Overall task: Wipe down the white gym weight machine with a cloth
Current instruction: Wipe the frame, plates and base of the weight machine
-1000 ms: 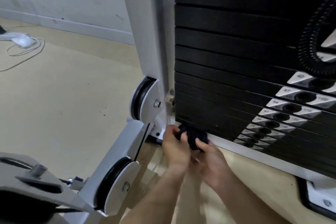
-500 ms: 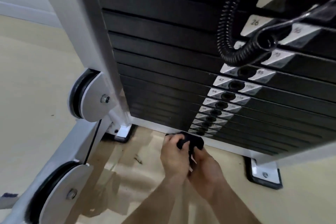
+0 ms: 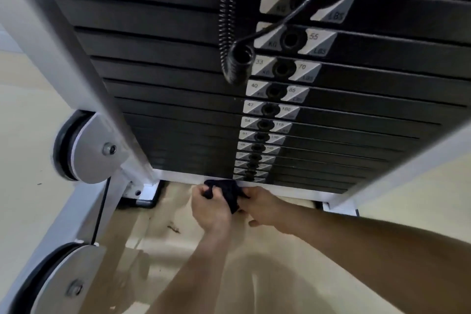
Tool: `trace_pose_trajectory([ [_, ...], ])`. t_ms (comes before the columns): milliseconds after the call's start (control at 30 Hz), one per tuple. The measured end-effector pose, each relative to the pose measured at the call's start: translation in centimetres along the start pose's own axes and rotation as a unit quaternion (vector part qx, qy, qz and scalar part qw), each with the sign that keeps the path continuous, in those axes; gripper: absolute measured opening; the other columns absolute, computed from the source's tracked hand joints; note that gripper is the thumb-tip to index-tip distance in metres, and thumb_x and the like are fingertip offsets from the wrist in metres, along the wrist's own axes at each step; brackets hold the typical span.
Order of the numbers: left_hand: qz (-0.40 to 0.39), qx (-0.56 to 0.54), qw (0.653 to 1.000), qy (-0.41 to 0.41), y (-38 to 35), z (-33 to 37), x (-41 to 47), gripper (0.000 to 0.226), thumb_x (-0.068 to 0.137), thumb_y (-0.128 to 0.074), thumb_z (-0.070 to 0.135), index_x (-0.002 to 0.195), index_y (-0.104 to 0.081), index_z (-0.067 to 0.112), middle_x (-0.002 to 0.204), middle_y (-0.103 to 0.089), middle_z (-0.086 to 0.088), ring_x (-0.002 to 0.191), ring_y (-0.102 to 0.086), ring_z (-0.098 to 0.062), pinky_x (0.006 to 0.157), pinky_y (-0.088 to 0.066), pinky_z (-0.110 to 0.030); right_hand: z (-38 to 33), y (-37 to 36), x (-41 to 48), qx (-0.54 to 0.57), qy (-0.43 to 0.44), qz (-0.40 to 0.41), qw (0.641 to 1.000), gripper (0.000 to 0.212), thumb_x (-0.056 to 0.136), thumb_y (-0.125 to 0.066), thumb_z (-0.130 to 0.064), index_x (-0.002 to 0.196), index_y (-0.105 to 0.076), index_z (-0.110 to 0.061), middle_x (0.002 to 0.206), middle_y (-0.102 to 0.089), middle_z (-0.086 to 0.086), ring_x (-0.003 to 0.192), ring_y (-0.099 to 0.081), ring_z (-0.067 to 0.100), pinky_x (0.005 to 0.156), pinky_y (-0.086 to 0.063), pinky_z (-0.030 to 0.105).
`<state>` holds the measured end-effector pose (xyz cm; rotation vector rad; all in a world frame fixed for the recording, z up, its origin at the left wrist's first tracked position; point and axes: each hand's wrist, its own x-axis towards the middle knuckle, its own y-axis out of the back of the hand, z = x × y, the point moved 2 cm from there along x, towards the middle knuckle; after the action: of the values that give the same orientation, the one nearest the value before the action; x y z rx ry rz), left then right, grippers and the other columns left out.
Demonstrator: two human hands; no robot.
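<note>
Since a second ago we have slid the dark cloth (image 3: 225, 190) rightward along the white base rail (image 3: 175, 175), to just below the numbered weight stack (image 3: 178, 99). Our left grip (image 3: 211, 208) and right grip (image 3: 265, 208) both clench it, bunched between them against the rail.

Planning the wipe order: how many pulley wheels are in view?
2. The upper pulley sits beside the left white upright; the lower pulley is at the bottom-left corner, partly cut off. Others may lie outside the view.
</note>
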<state>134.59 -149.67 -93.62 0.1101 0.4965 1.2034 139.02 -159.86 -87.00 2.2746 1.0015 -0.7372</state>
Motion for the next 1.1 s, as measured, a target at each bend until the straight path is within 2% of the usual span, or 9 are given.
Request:
trace_pose_trajectory([
  [100,-0.077,0.009,0.997,0.000,-2.9,-0.3,-4.5,0.024,0.088,-0.062,0.011,0.074,-0.048,0.025,0.072,-0.055,0.010,0.070,-0.054,-0.017,0.060,-0.035,-0.022,2.0,4.7,-2.6,-0.021,-0.067,-0.003,0.998,0.042,0.099,-0.047,-0.008,0.140,-0.044,-0.013,0.137,-0.054,0.013,0.117,-0.058,0.030,0.096,-0.048,0.045],
  [200,-0.223,0.118,0.955,-0.157,-4.7,0.3,-8.6,0.007,0.092,-0.057,0.014,0.089,-0.054,0.020,0.087,-0.061,0.002,0.085,-0.060,-0.021,0.060,-0.036,-0.019,5.3,8.4,-5.2,-0.028,-0.096,-0.027,0.995,0.046,0.100,-0.045,-0.008,0.145,-0.034,-0.009,0.146,-0.045,0.005,0.130,-0.042,0.024,0.108,-0.029,0.038],
  [300,-0.426,0.262,0.807,-0.313,-5.1,2.1,-11.4,0.036,0.095,-0.049,0.011,0.131,-0.049,0.010,0.131,-0.050,-0.008,0.120,-0.049,-0.024,0.095,-0.040,-0.025,8.6,10.6,-6.6,-0.103,-0.113,-0.059,0.986,0.052,0.099,-0.047,-0.005,0.147,-0.026,-0.002,0.135,-0.045,0.009,0.112,-0.045,0.011,0.092,-0.033,0.020],
  [434,-0.506,0.481,0.560,-0.447,-1.3,4.4,-11.5,0.069,0.094,-0.045,0.013,0.153,-0.010,0.008,0.158,-0.014,-0.011,0.145,-0.017,-0.021,0.115,-0.017,-0.025,10.0,10.9,-6.5,-0.182,0.072,0.022,0.980,0.041,0.094,-0.048,0.001,0.126,-0.035,-0.021,0.103,-0.052,-0.001,0.086,-0.055,0.005,0.074,-0.047,0.023],
  [534,-0.507,0.576,0.510,-0.388,2.1,5.0,-10.1,0.073,0.091,-0.043,0.009,0.153,-0.006,0.009,0.159,-0.006,-0.013,0.145,-0.012,-0.025,0.115,-0.019,-0.029,10.4,9.3,-3.6,-0.331,0.152,0.056,0.930,0.038,0.097,-0.049,-0.022,0.132,-0.036,-0.016,0.126,-0.055,0.006,0.110,-0.053,0.025,0.089,-0.047,0.039],
  [667,-0.429,0.633,0.555,-0.328,1.6,3.8,-8.9,0.079,0.094,-0.049,0.020,0.154,0.003,0.012,0.160,0.002,-0.015,0.146,-0.012,-0.029,0.116,-0.022,-0.033,10.6,7.3,-0.1,-0.505,0.202,0.145,0.826,0.047,0.102,-0.037,-0.027,0.147,-0.031,-0.018,0.148,-0.043,0.004,0.129,-0.041,0.027,0.099,-0.038,0.038],
  [901,-0.291,0.366,0.866,-0.176,-8.7,-1.1,-16.4,0.074,0.094,-0.055,0.031,0.154,-0.014,0.016,0.161,-0.009,-0.006,0.147,-0.016,-0.019,0.115,-0.018,-0.025,16.5,12.4,-4.4,-0.393,0.192,0.178,0.881,0.014,0.096,-0.041,-0.027,0.102,-0.053,-0.024,0.088,-0.059,0.000,0.081,-0.054,0.020,0.060,-0.032,0.030],
  [1034,-0.265,0.317,0.883,-0.221,-11.7,-1.2,-20.6,0.046,0.091,-0.057,0.029,0.136,-0.049,0.031,0.156,-0.018,0.003,0.136,-0.033,-0.018,0.108,-0.032,-0.024,18.1,16.3,-7.1,-0.193,0.167,0.228,0.940,0.024,0.096,-0.047,-0.017,0.095,-0.068,-0.029,0.084,-0.071,-0.007,0.076,-0.062,0.019,0.062,-0.042,0.027],
  [1101,-0.281,0.342,0.844,-0.303,-12.4,-0.5,-21.9,0.032,0.086,-0.060,0.028,0.118,-0.064,0.031,0.141,-0.034,0.006,0.122,-0.041,-0.019,0.101,-0.036,-0.023,18.9,18.2,-7.8,-0.116,0.149,0.244,0.951,0.026,0.096,-0.051,-0.015,0.097,-0.073,-0.029,0.088,-0.074,-0.011,0.081,-0.067,0.012,0.070,-0.048,0.024],
])
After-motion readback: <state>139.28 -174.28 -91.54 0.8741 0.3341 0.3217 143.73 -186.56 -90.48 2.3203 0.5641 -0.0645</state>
